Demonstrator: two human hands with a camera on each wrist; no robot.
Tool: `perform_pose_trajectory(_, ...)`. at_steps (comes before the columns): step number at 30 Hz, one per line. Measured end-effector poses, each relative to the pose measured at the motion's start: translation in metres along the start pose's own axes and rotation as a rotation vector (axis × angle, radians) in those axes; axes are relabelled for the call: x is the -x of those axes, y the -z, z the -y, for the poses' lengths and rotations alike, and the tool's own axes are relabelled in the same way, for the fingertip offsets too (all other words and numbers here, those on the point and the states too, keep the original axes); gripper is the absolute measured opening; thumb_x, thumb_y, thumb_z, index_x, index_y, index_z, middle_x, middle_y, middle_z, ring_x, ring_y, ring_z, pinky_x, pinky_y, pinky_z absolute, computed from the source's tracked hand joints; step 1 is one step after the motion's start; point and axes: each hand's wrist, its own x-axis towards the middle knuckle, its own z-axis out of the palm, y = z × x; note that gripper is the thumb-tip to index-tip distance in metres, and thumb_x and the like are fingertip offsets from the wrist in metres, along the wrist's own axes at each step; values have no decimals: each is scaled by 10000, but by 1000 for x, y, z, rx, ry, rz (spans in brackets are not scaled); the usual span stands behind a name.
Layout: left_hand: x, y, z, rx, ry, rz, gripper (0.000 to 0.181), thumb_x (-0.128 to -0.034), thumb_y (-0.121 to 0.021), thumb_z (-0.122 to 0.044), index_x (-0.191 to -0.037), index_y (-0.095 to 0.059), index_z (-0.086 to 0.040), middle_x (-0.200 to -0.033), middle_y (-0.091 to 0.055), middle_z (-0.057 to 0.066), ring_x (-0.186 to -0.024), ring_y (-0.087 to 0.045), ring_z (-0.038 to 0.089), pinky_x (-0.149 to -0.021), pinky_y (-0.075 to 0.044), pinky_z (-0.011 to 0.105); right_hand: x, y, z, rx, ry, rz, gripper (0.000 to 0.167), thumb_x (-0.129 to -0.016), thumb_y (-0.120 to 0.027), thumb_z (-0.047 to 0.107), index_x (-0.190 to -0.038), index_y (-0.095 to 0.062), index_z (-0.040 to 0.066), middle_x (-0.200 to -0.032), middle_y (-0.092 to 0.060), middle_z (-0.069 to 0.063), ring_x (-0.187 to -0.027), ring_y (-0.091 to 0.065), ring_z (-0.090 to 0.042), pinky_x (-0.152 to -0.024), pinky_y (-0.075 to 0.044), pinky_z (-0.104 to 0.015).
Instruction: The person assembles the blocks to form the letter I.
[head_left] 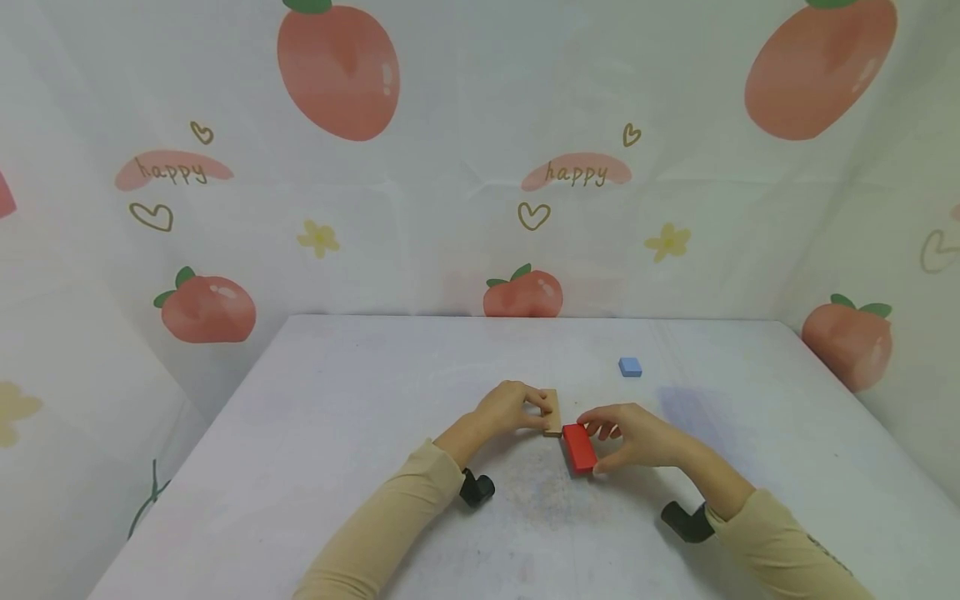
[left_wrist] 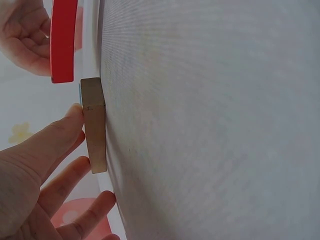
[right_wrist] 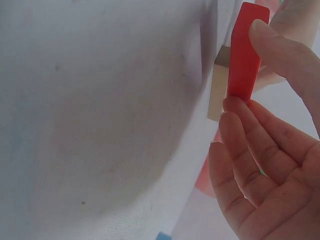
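Observation:
My right hand (head_left: 637, 435) pinches a red rectangular block (head_left: 580, 448) by its two ends, thumb on one and fingertips on the other. In the right wrist view the red block (right_wrist: 246, 55) is raised off the table, in front of a plain wooden block (right_wrist: 218, 92). That wooden block (head_left: 552, 414) lies flat on the table, just left of the red one. My left hand (head_left: 512, 406) is at its left side, thumb and fingers spread along it. The left wrist view shows the thumb and a fingertip at the wooden block's upper edge (left_wrist: 94, 125), without a clear grip round it.
A small blue block (head_left: 630, 367) lies farther back on the white table (head_left: 390, 375), right of the hands. A patterned cloth (head_left: 450, 108) hangs behind and at the sides. Black wrist-worn pieces (head_left: 687, 522) stick out beside both forearms.

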Motion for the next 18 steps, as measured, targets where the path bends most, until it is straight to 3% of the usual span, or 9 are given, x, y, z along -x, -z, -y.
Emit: perform_pose_trajectory(18, -1, -1, 0, 8, 30, 4, 262, -777, -752, -263, -1023, -743, -175, -1225, -650, -10, -1214, -549, 199, -1026, -428, 349, -1, -1, 3, -19, 3, 14, 570, -710, -797, 249, -1182, -586, 11, -978, -655, -15, -848, -589, -129, -769, -517, -262)
